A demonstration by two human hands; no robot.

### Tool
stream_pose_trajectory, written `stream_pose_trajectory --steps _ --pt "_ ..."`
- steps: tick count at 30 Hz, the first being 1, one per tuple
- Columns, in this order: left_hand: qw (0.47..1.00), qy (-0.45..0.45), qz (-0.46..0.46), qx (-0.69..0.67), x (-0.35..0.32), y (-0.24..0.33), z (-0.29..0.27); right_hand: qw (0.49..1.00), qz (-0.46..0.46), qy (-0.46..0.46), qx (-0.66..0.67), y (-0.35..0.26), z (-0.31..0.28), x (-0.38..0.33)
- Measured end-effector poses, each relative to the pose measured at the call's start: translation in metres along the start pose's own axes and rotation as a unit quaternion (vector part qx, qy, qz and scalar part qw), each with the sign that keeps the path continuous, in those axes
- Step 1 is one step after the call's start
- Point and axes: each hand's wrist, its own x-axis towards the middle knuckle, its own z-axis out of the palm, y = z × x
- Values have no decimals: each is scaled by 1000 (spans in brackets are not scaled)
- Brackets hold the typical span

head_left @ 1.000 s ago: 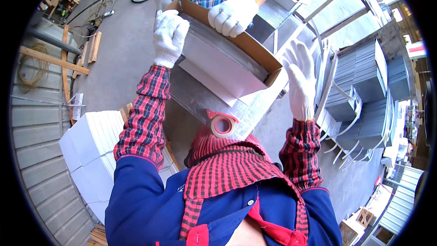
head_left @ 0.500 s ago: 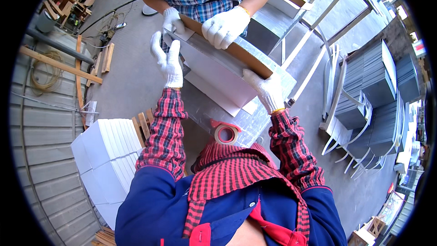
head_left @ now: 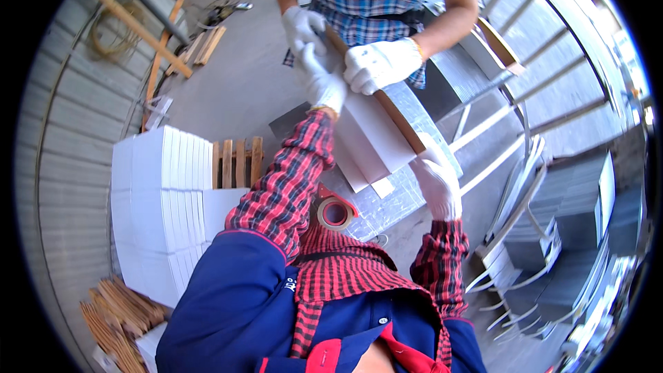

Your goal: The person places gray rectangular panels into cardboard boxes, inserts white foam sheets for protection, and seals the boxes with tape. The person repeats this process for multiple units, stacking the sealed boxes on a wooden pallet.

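Both hands (head_left: pixel 435 183) lower, seemingly, along box (head_left: pixel 376 135).

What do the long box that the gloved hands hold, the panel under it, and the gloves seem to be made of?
Long box: probably cardboard, matt, with a brown edge and a plain white face.
Panel: seemingly foil-faced, silvery, crinkled and glinting.
Gloves, seen on the left hand and right hand: likely knitted white cotton, soft and dull.

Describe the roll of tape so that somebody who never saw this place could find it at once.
Start at the shiny foil-covered board in the middle, which two people in white gloves are working over. Follow its near edge toward the wearer's chest: the roll of tape lies there beside the red checked sleeve. It is the only small round ring, brown with a red core.
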Motion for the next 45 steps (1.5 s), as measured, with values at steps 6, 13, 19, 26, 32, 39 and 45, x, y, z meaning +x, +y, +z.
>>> stream_pose_trajectory --steps 6,13,19,26,32,39,45 --pt "920 35 -301 -248 3 51 -1 960 -49 134 -242 -20 48 15" --pt "923 117 -261 -256 -30 0 7 746 -233 75 -619 -12 59 10" --pt "940 192 -233 -158 -52 31 -20 705 -260 99 -653 -4 60 15" --pt "945 -107 306 -39 3 45 -75 686 -283 127 -658 6 82 11" --pt "904 -225 360 -58 26 14 -56 758 -236 155 -588 35 95 -39" --pt "880 -261 381 -113 22 9 -36 852 203 189 -443 138 100 -85" --pt "867 -191 445 -123 26 7 -39 794 197 71 -571 215 97 -22"
